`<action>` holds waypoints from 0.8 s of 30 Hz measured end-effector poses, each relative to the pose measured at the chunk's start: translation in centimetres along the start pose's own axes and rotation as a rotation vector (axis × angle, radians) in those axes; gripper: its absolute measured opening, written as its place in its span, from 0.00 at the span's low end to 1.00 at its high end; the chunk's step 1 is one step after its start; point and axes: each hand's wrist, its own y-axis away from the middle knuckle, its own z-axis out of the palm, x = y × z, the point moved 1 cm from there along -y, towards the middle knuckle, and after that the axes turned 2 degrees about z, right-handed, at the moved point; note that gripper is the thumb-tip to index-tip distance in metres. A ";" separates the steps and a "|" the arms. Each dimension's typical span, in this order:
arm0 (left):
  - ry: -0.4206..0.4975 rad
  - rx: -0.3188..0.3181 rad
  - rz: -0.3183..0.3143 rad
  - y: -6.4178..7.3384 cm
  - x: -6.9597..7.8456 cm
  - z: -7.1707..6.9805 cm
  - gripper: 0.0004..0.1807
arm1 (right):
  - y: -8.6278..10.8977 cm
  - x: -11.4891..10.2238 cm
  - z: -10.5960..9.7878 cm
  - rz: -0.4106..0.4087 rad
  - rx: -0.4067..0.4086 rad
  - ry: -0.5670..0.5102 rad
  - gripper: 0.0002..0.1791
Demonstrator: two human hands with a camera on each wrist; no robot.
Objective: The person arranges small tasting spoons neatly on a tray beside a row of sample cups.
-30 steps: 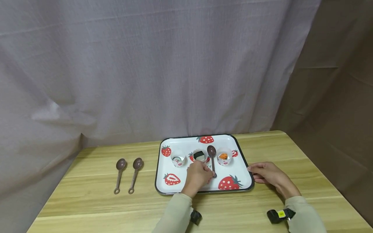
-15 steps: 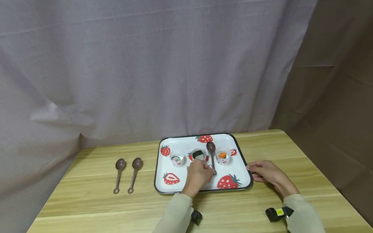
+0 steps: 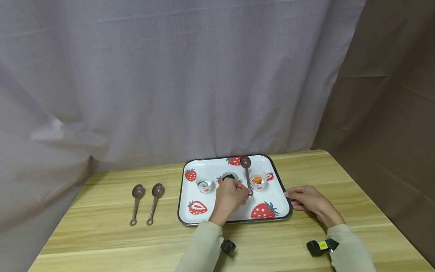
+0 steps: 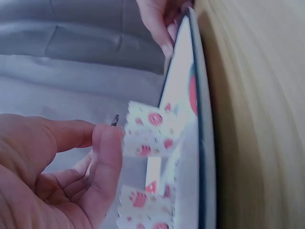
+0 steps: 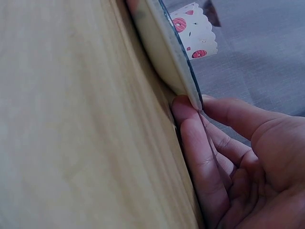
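Observation:
My left hand (image 3: 231,196) is over the white strawberry-print tray (image 3: 210,217), pinching the handle end of a brown spoon (image 3: 246,162). The spoon's bowl points to the tray's far side. In the left wrist view, only a dark bit of the spoon (image 4: 115,120) shows past the thumb and finger. Right of the spoon stands a printed paper cup (image 3: 259,187) holding an orange piece (image 3: 256,180). Another cup with a black-topped piece (image 3: 228,176) is partly hidden behind the left hand. My right hand (image 3: 310,200) grips the tray's right rim, thumb above and fingers beneath.
A third paper cup (image 3: 205,187) with a pale, dark-edged piece stands on the tray's left. Two more brown spoons (image 3: 137,202) (image 3: 155,202) lie side by side on the wooden table (image 3: 102,241), left of the tray. A grey curtain (image 3: 190,83) hangs behind the table.
The left hand has moved the spoon slightly away toward the tray's far side, the hand now covering more of the middle cup. The right hand keeps its grip on the rim.

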 end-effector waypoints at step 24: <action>0.249 -0.020 -0.084 0.0 2.2 7.1 0.11 | 0.3 0.4 0.1 -0.081 -0.047 -0.067 0.24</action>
